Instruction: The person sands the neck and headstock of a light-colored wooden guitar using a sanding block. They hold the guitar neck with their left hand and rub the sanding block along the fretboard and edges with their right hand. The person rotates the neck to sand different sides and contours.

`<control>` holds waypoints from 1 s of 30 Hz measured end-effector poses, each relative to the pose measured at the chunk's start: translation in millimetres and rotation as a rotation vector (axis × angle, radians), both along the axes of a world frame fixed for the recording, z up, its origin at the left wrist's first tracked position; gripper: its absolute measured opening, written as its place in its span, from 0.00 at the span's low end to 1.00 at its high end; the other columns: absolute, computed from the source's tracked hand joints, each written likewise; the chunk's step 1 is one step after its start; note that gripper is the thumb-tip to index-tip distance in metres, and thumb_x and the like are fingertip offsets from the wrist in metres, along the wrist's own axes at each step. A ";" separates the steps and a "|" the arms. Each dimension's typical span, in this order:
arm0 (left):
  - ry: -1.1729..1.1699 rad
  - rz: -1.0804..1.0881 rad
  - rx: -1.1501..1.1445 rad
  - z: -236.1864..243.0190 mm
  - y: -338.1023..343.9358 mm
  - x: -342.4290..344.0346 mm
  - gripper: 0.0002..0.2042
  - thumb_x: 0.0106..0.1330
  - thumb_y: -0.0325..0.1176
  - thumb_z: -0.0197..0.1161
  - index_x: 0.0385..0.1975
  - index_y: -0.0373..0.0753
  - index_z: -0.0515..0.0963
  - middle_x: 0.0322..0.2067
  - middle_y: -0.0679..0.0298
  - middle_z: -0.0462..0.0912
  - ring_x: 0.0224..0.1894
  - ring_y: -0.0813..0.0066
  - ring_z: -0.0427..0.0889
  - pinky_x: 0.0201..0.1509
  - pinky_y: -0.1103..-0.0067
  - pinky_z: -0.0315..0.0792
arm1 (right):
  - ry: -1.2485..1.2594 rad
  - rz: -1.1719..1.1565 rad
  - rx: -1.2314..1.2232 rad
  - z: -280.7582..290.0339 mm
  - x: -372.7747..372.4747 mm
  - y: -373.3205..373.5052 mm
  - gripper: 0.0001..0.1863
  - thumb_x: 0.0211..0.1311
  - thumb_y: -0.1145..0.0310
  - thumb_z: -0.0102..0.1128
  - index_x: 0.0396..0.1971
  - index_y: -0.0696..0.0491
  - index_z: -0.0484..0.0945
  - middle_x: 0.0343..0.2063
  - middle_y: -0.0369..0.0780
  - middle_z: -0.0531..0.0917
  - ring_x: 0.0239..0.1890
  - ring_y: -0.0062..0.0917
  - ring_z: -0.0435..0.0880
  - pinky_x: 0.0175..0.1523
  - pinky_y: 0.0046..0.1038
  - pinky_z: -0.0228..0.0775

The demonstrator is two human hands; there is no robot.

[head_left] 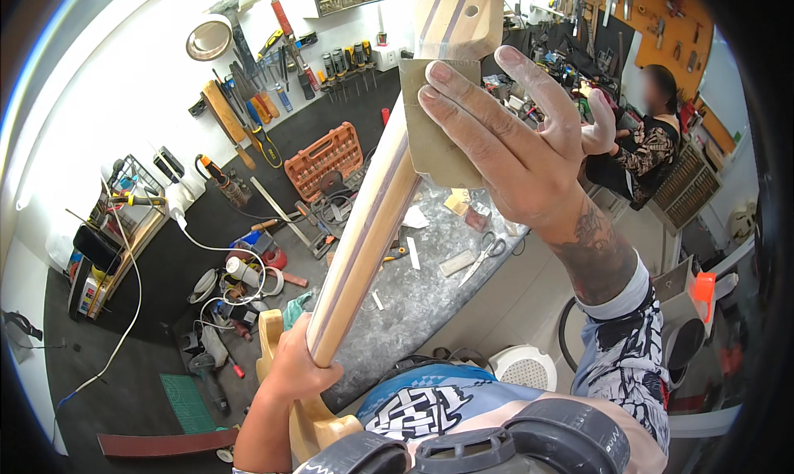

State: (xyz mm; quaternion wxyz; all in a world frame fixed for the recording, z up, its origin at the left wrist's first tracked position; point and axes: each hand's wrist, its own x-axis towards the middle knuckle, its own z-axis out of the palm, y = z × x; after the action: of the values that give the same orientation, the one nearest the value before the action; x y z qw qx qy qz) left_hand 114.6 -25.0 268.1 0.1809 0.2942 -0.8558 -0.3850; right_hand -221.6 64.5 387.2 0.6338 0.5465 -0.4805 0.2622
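A pale wooden guitar neck [364, 242] with darker lengthwise stripes runs diagonally up to a headstock [451, 19] with holes at the top. My left hand [294, 362] grips the neck low down, just above the light wooden guitar body [318, 428]. My dust-whitened right hand [525, 168] presses a greenish-grey sheet of sandpaper [426, 147] against the neck just below the headstock, two fingers lying on the sheet and the others raised. The neck's surface under the sandpaper is hidden.
Behind stands a mottled bench [397, 284] with scissors [484, 259], an orange socket case [318, 164], cables and scraps. Hand tools [244, 110] hang on the wall. A co-worker [641, 143] sits at the right. A white stool [521, 366] is below; a grey respirator [467, 449] fills the lower edge.
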 end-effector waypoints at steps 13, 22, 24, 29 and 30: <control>0.060 0.004 -0.037 -7.3 0.4 0.6 0.23 0.41 0.25 0.67 0.43 0.34 0.74 0.27 0.64 0.76 0.29 0.74 0.75 0.37 0.77 0.73 | 0.026 0.279 -0.138 13.0 -33.4 26.5 0.17 0.68 0.69 0.63 0.55 0.46 0.81 0.60 0.44 0.81 0.62 0.40 0.79 0.66 0.44 0.64; 0.058 0.002 -0.052 -13.1 -1.1 2.6 0.24 0.41 0.24 0.67 0.44 0.33 0.74 0.27 0.64 0.76 0.29 0.73 0.75 0.37 0.76 0.72 | 0.250 0.066 0.110 7.3 -24.1 -7.2 0.21 0.64 0.59 0.62 0.55 0.20 0.79 0.62 0.25 0.80 0.67 0.31 0.75 0.81 0.45 0.25; 0.056 -0.002 -0.054 -10.3 -1.0 2.7 0.24 0.41 0.25 0.67 0.44 0.33 0.74 0.27 0.64 0.76 0.29 0.72 0.75 0.37 0.76 0.72 | 0.235 0.113 0.190 2.6 -22.2 -8.0 0.21 0.64 0.60 0.62 0.55 0.21 0.80 0.62 0.25 0.81 0.69 0.31 0.74 0.81 0.43 0.25; 0.055 -0.003 -0.043 -15.4 -5.6 -1.0 0.24 0.41 0.25 0.67 0.44 0.34 0.74 0.28 0.63 0.76 0.29 0.70 0.76 0.38 0.75 0.73 | 0.071 0.611 0.503 1.3 -10.5 12.9 0.18 0.63 0.69 0.63 0.51 0.32 0.82 0.59 0.36 0.82 0.59 0.38 0.83 0.69 0.42 0.60; 0.056 -0.008 -0.042 -16.6 -5.9 -2.6 0.24 0.41 0.25 0.67 0.44 0.34 0.74 0.28 0.62 0.76 0.29 0.70 0.76 0.38 0.75 0.73 | 0.079 0.673 0.524 -0.2 -9.9 16.5 0.18 0.62 0.69 0.64 0.50 0.34 0.82 0.58 0.38 0.82 0.56 0.40 0.85 0.65 0.41 0.66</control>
State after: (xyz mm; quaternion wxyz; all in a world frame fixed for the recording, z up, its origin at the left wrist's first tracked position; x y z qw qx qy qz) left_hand 112.1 -30.9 251.5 0.2095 0.2761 -0.8594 -0.3758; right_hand -231.5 81.0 387.1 0.3703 0.8251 -0.3011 0.3024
